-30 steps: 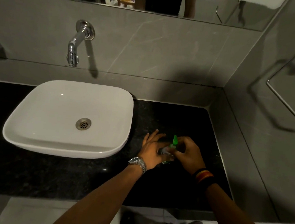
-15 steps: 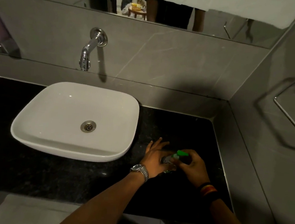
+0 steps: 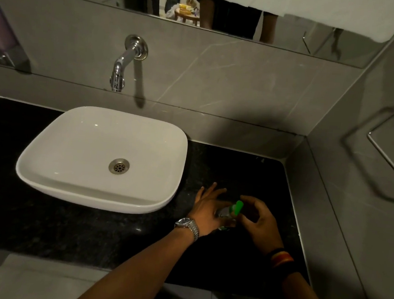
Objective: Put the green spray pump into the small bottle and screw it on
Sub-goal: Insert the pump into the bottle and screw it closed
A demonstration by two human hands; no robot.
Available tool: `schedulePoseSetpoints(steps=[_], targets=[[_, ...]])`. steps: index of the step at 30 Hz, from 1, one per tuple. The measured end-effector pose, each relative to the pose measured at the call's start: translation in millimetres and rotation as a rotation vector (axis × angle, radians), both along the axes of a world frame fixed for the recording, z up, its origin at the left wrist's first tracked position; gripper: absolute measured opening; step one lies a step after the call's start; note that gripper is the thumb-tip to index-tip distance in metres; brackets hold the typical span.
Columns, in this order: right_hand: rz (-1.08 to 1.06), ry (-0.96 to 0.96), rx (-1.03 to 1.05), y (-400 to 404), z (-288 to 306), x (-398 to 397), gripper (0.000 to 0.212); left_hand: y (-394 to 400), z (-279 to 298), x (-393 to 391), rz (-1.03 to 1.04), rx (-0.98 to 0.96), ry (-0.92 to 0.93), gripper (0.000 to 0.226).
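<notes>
With the left hand (image 3: 206, 209) clamped round the small bottle (image 3: 224, 215), the right hand (image 3: 258, 216) has loosened off the green spray pump (image 3: 236, 207), suggesting regripping mid-screw.

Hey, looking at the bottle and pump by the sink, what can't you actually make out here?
Head view only:
- Small bottle: mostly hidden behind the left hand.
- Green spray pump: thread seating too small and dark to judge.
- Right hand: fingers curl near the pump; contact unclear.
- Dispenser: cut off by the left edge.
</notes>
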State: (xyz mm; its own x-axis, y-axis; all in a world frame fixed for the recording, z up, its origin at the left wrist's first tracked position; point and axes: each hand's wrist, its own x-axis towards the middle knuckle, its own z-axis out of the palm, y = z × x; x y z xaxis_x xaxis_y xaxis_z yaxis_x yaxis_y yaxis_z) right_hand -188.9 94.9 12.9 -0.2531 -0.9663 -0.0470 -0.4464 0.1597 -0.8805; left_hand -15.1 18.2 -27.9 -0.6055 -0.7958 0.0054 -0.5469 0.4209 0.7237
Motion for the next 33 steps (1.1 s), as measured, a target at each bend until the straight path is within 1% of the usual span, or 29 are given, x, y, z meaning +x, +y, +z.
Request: schedulePoseSetpoints(steps=[1,3,6,8,11,14,17,20,23,25,27,30,31,33], targets=[[0.063,0.056,-0.023,-0.2,1.3,-1.7,0.040,0.4,-0.8,0.0,0.002,-0.005,0.001,0.052],[0.117,0.110,-0.012,-2.2,4.6,-1.7,0.035,0.4,-0.8,-0.1,-0.004,-0.013,-0.008,0.051],[0.041,0.166,0.037,-7.1,5.7,2.0,0.030,-0.5,-0.7,-0.6,-0.004,-0.019,-0.022,0.049],[0.004,0.178,0.076,-6.2,4.2,5.3,0.032,0.0,-1.4,-0.5,0.005,-0.031,-0.033,0.049],[0.036,0.132,0.034,-3.1,2.8,3.7,0.041,-0.2,-2.8,-1.1,0.005,-0.035,-0.035,0.050],[0.102,0.131,0.030,-4.6,3.4,2.0,0.035,-0.8,-2.2,-1.6,0.003,-0.040,-0.044,0.051],[0.031,0.153,0.034,-8.7,1.6,5.6,0.032,-1.7,-3.0,-1.8,-0.003,-0.043,-0.049,0.050],[-0.077,0.091,0.063,-7.4,0.0,8.2,0.039,-1.8,-4.0,-1.9,0.001,-0.051,-0.054,0.050],[0.006,0.023,0.045,-3.6,-1.7,3.9,0.048,-0.4,-4.9,-2.5,0.013,-0.055,-0.030,0.048],[0.058,-0.028,0.045,-3.5,-1.6,3.4,0.039,-0.8,-5.4,-2.1,0.020,-0.056,-0.016,0.049],[0.007,-0.061,0.071,-4.9,1.0,8.0,0.027,-1.0,-4.7,-2.4,0.014,-0.059,-0.026,0.051],[-0.086,-0.117,0.133,-8.5,5.6,14.5,0.029,-0.7,-5.1,-2.2,0.013,-0.067,-0.026,0.052],[-0.070,-0.121,0.127,-8.9,5.9,12.9,0.031,-0.9,-7.2,-2.7,0.019,-0.075,-0.014,0.052],[0.029,-0.086,0.085,-8.2,5.5,5.9,0.035,-0.6,-12.0,-3.9,0.034,-0.092,0.014,0.052]])
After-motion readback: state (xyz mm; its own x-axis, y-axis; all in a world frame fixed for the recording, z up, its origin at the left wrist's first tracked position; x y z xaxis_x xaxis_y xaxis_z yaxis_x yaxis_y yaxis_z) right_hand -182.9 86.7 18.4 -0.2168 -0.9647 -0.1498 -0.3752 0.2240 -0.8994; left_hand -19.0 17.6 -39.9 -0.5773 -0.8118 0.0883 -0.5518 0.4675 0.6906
